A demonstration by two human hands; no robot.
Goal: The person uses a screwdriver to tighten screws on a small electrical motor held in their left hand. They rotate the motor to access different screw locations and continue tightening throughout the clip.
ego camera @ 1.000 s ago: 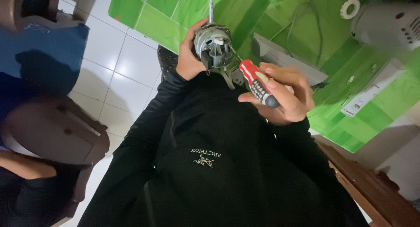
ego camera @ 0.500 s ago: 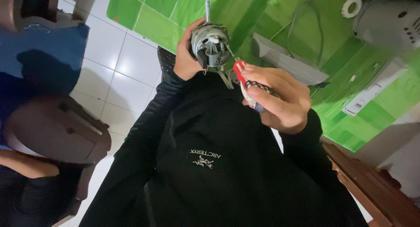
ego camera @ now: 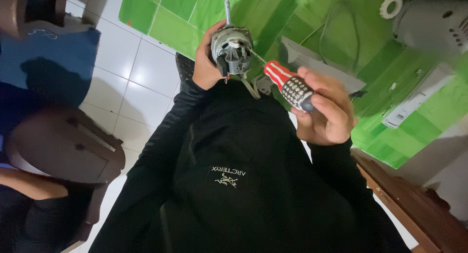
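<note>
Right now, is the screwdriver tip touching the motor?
Touching. The head view shows the screwdriver shaft running from the right hand into the motor housing, which the left hand holds.

Single head-worn view, looking steeply down the wearer's chest, close to both hands, tiled floor beyond

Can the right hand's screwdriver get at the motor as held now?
Probably yes. The right hand grips the red-handled screwdriver, its shaft already angled onto the motor, which the left hand holds from the far side, leaving that face open.
</note>
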